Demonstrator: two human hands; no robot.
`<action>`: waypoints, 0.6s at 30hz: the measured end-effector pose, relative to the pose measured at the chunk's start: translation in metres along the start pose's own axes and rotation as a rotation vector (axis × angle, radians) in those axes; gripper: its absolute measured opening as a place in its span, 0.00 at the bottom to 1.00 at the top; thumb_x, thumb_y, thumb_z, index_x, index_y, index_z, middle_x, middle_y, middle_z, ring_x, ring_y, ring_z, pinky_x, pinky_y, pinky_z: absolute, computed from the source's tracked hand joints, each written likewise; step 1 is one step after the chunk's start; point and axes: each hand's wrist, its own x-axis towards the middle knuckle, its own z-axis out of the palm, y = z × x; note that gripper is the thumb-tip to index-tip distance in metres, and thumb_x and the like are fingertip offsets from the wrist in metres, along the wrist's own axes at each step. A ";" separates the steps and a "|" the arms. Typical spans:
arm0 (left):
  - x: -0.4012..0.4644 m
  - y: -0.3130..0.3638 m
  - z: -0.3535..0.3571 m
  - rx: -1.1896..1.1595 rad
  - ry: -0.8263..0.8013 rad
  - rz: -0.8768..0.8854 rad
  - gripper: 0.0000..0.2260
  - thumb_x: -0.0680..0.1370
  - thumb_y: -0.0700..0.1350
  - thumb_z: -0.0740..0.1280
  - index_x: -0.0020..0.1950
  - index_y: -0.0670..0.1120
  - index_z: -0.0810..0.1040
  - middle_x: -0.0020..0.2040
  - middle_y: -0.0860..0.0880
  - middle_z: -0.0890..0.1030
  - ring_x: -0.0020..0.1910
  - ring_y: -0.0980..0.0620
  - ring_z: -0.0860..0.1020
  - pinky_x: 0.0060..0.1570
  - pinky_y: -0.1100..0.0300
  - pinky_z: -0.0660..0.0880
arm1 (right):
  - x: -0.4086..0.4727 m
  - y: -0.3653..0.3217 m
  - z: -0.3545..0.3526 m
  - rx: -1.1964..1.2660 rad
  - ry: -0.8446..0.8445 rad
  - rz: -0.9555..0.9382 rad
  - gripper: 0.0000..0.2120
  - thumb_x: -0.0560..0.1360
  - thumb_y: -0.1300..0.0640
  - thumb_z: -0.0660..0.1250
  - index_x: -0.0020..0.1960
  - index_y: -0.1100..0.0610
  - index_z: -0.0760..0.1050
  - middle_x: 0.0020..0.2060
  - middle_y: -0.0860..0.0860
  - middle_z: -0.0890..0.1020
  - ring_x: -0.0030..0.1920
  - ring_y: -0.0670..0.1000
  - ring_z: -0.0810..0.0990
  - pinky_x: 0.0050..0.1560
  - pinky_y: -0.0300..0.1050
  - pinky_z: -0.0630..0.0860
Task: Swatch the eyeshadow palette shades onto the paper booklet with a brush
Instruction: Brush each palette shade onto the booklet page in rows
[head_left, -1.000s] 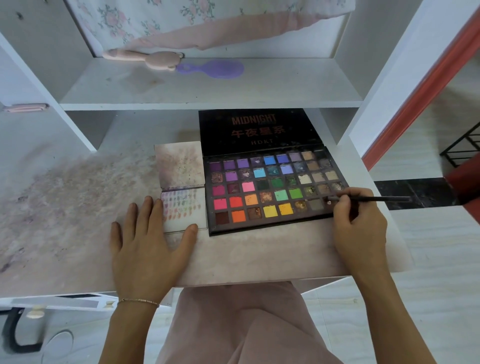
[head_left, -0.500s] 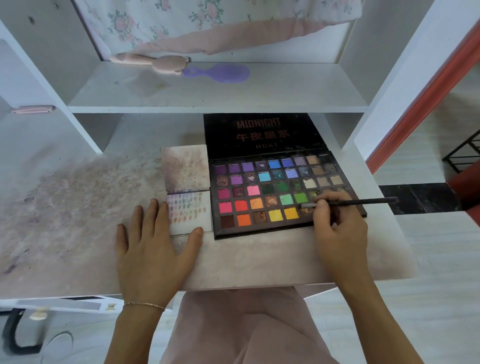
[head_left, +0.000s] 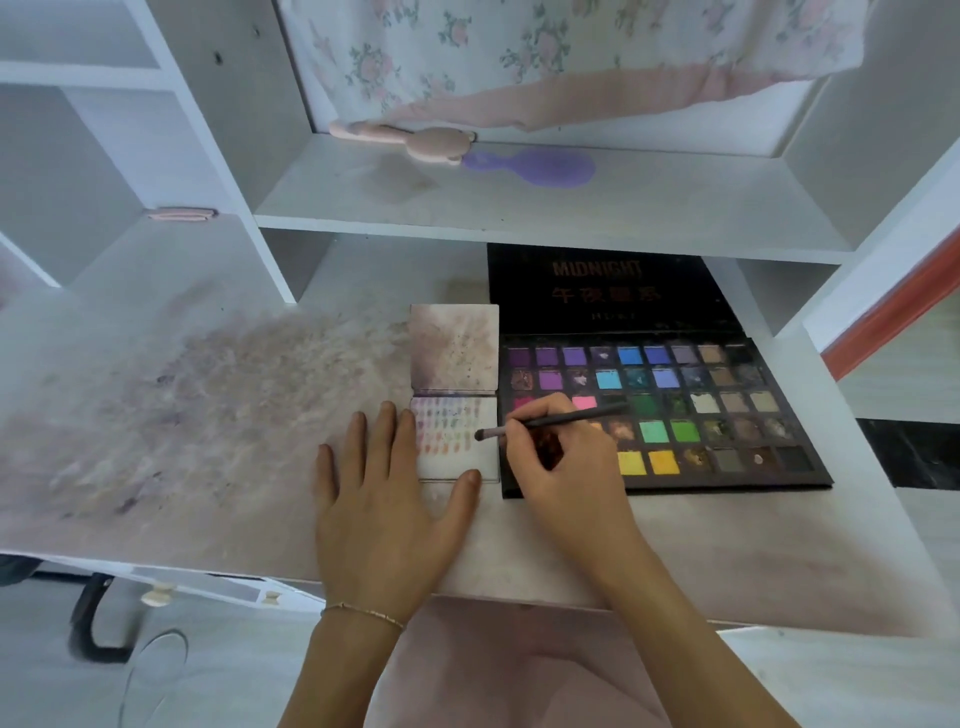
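Brush (head_left: 550, 422) tip sits over the right side of the lower page of the booklet (head_left: 457, 441), pinched in my right hand (head_left: 566, 467), fingers curled round the handle near the ferrule. My left hand (head_left: 384, 509) lies flat and relaxed on the surface (head_left: 208, 415), fingertips touching the page's left edge, thumb just at its bottom edge, holding nothing. The palette (head_left: 727, 415) lies open just to the right of the booklet, lid laid back under the shelf (head_left: 519, 208).

Risks now. My left hand only pins one side, so a firm stroke could skate the booklet sideways or lift the page. Rows of swatches already fill the upper left of the page; a wide stroke could drag into them and muddy the colours. My right wrist hovers over the lower-left pans, so I judge it could brush loose powder and carry it onto the paper. Powder may also fall off the tip before it lands.

What I can't make out: whether the tip actually touches the paper, and which shade it carries. My right hand hides several pans in the lower-left of the palette. The swatches are too small and pale to count. The lid's lettering is dim.
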 end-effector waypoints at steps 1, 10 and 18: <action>0.000 0.000 0.000 -0.002 0.000 0.001 0.40 0.67 0.68 0.43 0.73 0.47 0.58 0.75 0.49 0.58 0.74 0.48 0.52 0.71 0.49 0.44 | 0.001 0.001 0.001 -0.022 -0.010 0.008 0.11 0.75 0.57 0.64 0.40 0.43 0.67 0.31 0.45 0.76 0.35 0.45 0.76 0.34 0.32 0.70; 0.001 0.000 0.000 -0.014 0.007 0.001 0.39 0.68 0.68 0.43 0.74 0.47 0.57 0.75 0.49 0.58 0.74 0.48 0.52 0.71 0.50 0.42 | 0.002 0.004 0.003 -0.089 -0.035 0.000 0.08 0.74 0.57 0.64 0.42 0.45 0.68 0.33 0.43 0.75 0.39 0.48 0.77 0.37 0.41 0.73; 0.000 0.001 -0.001 -0.019 0.009 -0.004 0.40 0.68 0.69 0.41 0.74 0.48 0.55 0.75 0.50 0.56 0.75 0.49 0.49 0.71 0.51 0.40 | 0.002 0.004 0.004 -0.129 -0.054 0.003 0.06 0.74 0.57 0.64 0.42 0.48 0.69 0.33 0.41 0.74 0.39 0.48 0.76 0.37 0.38 0.70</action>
